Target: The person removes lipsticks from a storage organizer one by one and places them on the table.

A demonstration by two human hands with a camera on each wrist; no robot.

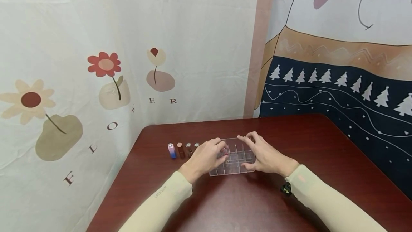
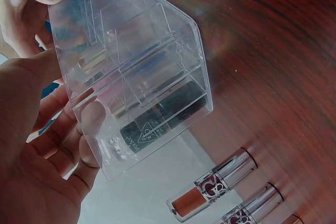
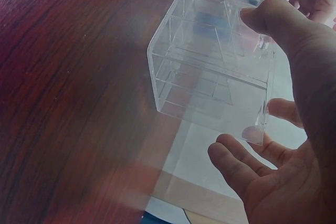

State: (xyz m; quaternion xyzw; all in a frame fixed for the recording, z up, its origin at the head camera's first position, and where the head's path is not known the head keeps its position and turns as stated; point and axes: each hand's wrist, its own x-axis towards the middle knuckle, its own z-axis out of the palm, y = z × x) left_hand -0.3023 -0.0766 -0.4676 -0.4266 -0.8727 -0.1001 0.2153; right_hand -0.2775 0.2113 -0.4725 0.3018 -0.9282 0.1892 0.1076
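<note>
A clear plastic divided organizer (image 1: 236, 169) stands on the table between my two hands. My left hand (image 1: 207, 156) holds its left end, fingers at the back and thumb toward the front; in the left wrist view its fingertips (image 2: 93, 119) lie at the wall. Gripping the right end is my right hand (image 1: 268, 156), and in the right wrist view its thumb (image 3: 257, 17) overlaps the upper edge. Inside the left compartments are several cosmetic tubes, among them a black tube (image 2: 163, 116) with white lettering. The compartments at the right end show nothing in them.
Left of the organizer, a row stands on the dark red table (image 1: 219, 207): a pink-and-blue tube (image 1: 172, 151), a brown tube (image 1: 180, 150) and lip gloss tubes (image 2: 210, 187) with clear casings. Printed curtains (image 1: 206, 46) hang behind the table.
</note>
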